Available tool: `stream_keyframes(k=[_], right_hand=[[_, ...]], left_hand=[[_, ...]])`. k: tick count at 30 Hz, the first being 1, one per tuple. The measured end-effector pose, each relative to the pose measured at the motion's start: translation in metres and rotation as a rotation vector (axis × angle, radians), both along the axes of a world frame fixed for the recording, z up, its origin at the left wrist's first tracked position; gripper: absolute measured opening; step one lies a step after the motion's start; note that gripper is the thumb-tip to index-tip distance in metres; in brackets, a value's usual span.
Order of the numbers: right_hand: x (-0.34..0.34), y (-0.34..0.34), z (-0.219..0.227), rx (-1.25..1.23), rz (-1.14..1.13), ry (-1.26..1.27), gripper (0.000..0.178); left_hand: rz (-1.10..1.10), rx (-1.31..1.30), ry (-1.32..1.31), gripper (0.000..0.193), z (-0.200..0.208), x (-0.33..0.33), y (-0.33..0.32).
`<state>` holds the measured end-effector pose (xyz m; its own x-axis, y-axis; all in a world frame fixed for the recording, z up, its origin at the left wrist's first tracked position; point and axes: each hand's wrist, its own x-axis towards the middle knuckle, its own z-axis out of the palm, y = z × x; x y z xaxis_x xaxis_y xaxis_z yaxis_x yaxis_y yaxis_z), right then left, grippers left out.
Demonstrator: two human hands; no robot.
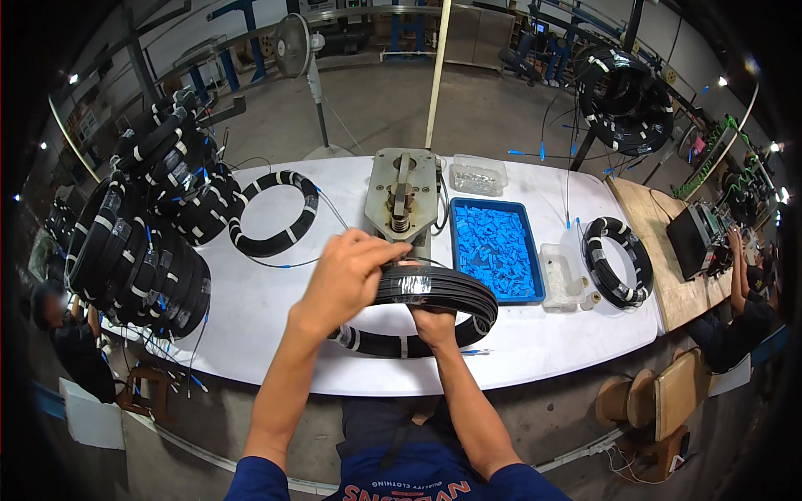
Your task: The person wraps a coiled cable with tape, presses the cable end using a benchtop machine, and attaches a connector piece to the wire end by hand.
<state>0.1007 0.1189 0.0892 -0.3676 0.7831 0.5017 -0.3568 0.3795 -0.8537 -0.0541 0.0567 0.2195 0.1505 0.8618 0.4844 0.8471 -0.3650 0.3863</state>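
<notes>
A thick coil of black cable (439, 288), bound with clear tape, is held tilted above the table in front of a metal bench press (404, 196). My right hand (434, 326) grips this coil from below, its wrist passing under the near side and part of the fingers hidden. At the coil's upper left edge, my left hand (344, 271) has its fingers bent together near the press's lower end; whatever they pinch is hidden. Beneath lies a second black coil with white bands (393, 345), partly covered by the raised one.
A blue tray (541, 292) of small blue plastic pieces stands right of the press, beside clear plastic boxes (478, 177). Single coils (276, 213) lie left and right. Stacked coils (180, 292) crowd the table's left end. A fan (294, 46) stands behind; other people work at both sides.
</notes>
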Motion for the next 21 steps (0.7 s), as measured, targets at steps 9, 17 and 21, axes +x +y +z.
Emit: stream_keyframes(k=[9,17,21], right_hand=[[0.006,0.001,-0.034,0.125,-0.031,-0.080,0.044],[0.008,0.002,-0.020,-0.023,-0.027,-0.136,0.043],[0.002,0.000,-0.010,-0.029,-0.017,0.004,0.048]], left_hand=[[-0.074,-0.170,0.093,0.068,0.013,0.023,-0.001],[-0.066,-0.120,-0.005,0.060,-0.010,0.018,0.004],[-0.103,-0.015,0.016,0.057,-0.014,0.014,0.003]])
